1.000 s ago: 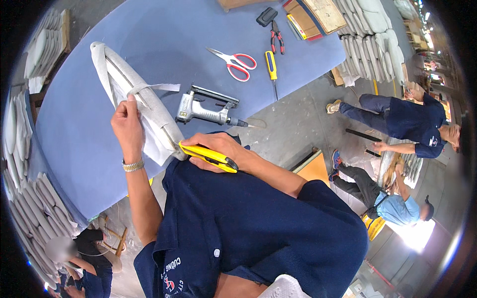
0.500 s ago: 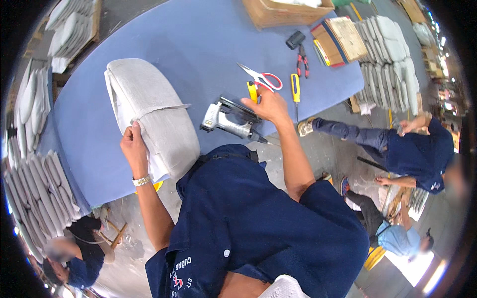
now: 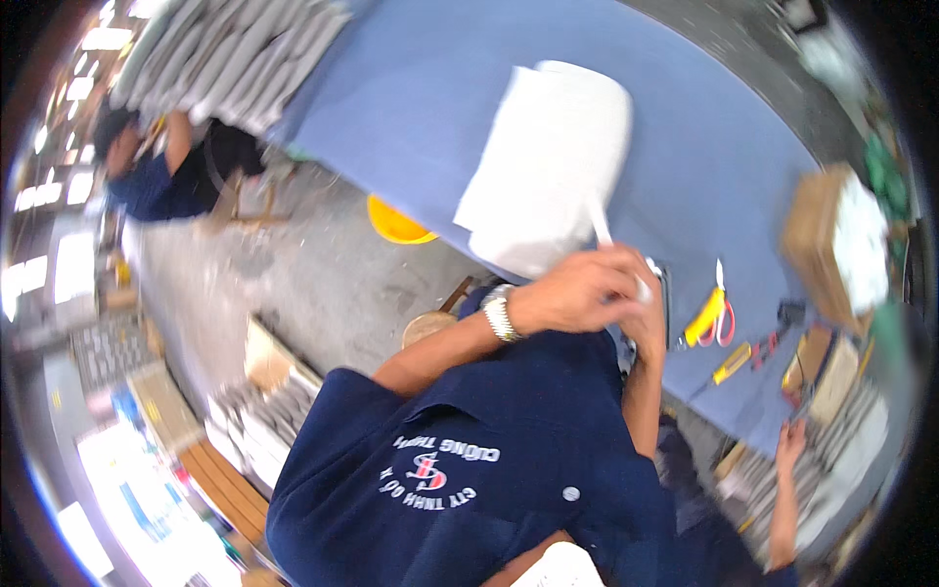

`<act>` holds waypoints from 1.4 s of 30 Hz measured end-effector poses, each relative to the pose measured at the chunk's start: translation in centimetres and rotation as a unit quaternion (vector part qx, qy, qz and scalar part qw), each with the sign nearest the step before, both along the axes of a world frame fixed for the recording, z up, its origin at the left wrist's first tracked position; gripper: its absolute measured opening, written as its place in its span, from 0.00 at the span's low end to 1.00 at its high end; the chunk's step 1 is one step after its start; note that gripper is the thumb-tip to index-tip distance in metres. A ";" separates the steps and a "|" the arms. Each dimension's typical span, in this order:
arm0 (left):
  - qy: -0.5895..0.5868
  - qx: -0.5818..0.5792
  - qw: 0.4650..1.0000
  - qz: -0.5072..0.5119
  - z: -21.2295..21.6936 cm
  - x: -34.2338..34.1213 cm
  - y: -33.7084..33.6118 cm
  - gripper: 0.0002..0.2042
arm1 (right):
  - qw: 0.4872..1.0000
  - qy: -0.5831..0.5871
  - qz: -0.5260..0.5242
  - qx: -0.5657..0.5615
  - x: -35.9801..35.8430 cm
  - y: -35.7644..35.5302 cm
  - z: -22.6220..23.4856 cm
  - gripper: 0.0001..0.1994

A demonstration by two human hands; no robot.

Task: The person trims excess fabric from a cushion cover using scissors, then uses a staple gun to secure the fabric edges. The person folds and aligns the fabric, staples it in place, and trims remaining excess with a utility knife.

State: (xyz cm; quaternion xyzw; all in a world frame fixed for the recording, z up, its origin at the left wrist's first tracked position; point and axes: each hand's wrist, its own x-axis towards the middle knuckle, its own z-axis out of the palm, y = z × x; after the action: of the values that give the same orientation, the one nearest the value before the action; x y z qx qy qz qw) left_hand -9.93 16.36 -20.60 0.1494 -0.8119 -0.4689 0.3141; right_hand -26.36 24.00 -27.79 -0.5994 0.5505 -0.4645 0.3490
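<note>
A white padded cushion piece (image 3: 548,157) lies on the blue table (image 3: 421,108), its near edge hanging over the table's edge. A thin white strip (image 3: 599,220) runs from it down into my left hand (image 3: 577,293), which wears a wristwatch and is closed around the strip. My right hand (image 3: 648,318) sits right behind the left, mostly hidden, touching the same spot. A metal staple gun (image 3: 666,298) shows just past my hands. To its right lie a yellow utility knife (image 3: 704,318) and red-handled scissors (image 3: 725,318).
A yellow screwdriver (image 3: 732,363) and a cardboard box (image 3: 820,235) are on the table's right part. A yellow bucket (image 3: 396,225) and a wooden stool (image 3: 427,328) stand below the edge. Grey padded pieces (image 3: 225,54) are stacked top left by a crouching person (image 3: 161,181). Another person's hand (image 3: 788,440) is lower right.
The view has swung round. My right hand has drawn back from the scissors area, where the yellow knife now lies, and joined my left hand at the cushion's near edge.
</note>
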 end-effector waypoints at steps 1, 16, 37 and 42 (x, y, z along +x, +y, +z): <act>-0.024 0.047 0.999 -0.010 0.4 0.1 0.2 0.11 | 0.999 0.032 -0.015 0.004 0.8 0.7 -1.3 0.21; 0.042 0.338 0.940 0.023 -2.5 7.4 -1.1 0.11 | 0.963 -0.149 0.060 0.215 2.1 -0.9 4.0 0.07; -0.187 0.068 0.980 -0.029 -5.4 11.1 -7.3 0.17 | 0.959 -0.189 -0.082 0.197 7.3 -3.0 4.5 0.12; -0.362 0.088 0.921 0.113 -9.2 24.9 -9.6 0.21 | 0.971 -0.139 -0.053 0.186 11.4 -7.3 5.2 0.13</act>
State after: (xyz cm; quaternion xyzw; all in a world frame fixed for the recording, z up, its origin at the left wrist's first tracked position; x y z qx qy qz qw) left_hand 14.95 6.72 -29.81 0.4265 -0.8033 -0.4141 0.0356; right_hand -14.98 16.67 -22.64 -0.4242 0.6041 -0.4504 0.5022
